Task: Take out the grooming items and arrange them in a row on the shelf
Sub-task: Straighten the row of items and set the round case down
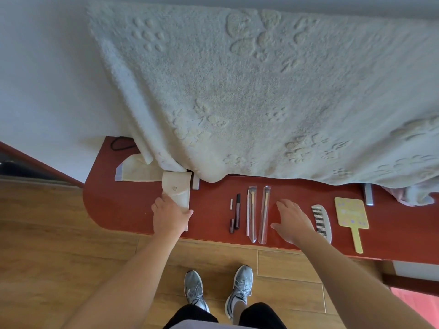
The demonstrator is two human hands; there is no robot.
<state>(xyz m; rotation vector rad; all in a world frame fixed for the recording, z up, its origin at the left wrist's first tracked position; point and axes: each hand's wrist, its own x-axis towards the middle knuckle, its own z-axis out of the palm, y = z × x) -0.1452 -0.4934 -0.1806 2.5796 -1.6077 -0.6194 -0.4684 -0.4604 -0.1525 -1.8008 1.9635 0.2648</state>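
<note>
On the red shelf (213, 210), the left hand (169, 216) grips the near end of a white snap pouch (177, 189), fingers over its top and thumb against its right edge. The right hand (293, 222) is spread flat with straight fingers and holds nothing; it sits between the brushes and the comb, and whether the palm touches the shelf is hard to tell. Laid out in a row to the right of the pouch are one short white stick (231, 203), one dark pencil (237, 210), one short dark tube (232, 225), one thin pale stick (247, 212), two brushes in clear sleeves (252, 213) (264, 213), one white comb (321, 222) and one yellow hand mirror (351, 213). A pale fleece blanket (261, 91) hangs over the back of the shelf and hides the pouch's far edge and part of a cream cloth bag (135, 170). The right forearm covers the comb's near end.
</note>
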